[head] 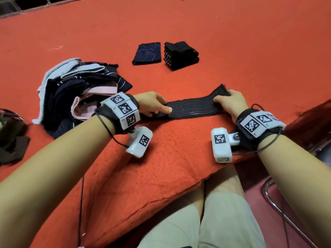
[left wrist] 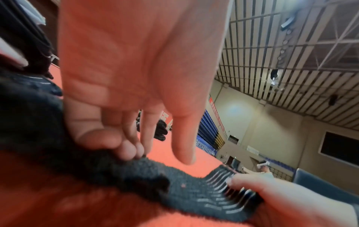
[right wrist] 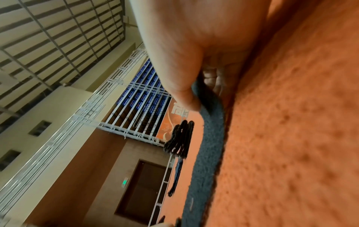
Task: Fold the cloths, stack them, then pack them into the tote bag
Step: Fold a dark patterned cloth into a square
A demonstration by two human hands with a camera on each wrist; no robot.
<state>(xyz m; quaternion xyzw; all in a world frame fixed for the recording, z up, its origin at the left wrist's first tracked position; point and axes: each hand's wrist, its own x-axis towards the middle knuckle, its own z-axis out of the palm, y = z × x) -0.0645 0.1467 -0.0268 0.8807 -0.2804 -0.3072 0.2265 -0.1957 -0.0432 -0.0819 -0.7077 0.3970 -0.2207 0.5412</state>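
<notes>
1. Head view: my left hand [head: 154,104] and right hand [head: 231,102] each pinch an end of a dark striped cloth [head: 193,106], stretched flat on the red-covered worktop [head: 179,149]. A stack of folded cloths [head: 180,55] and one folded blue cloth [head: 146,53] lie beyond; a loose heap of cloths [head: 78,92] sits left. A dark bag [head: 10,126] at the far left may be the tote; I cannot see its contents.
2. Left wrist view: fingertips [left wrist: 128,152] curl onto the cloth's near end. It looks soft, light and limp, so I'd hold the corners.
3. Right wrist view: thumb [right wrist: 186,95] clamps the cloth's edge.
</notes>
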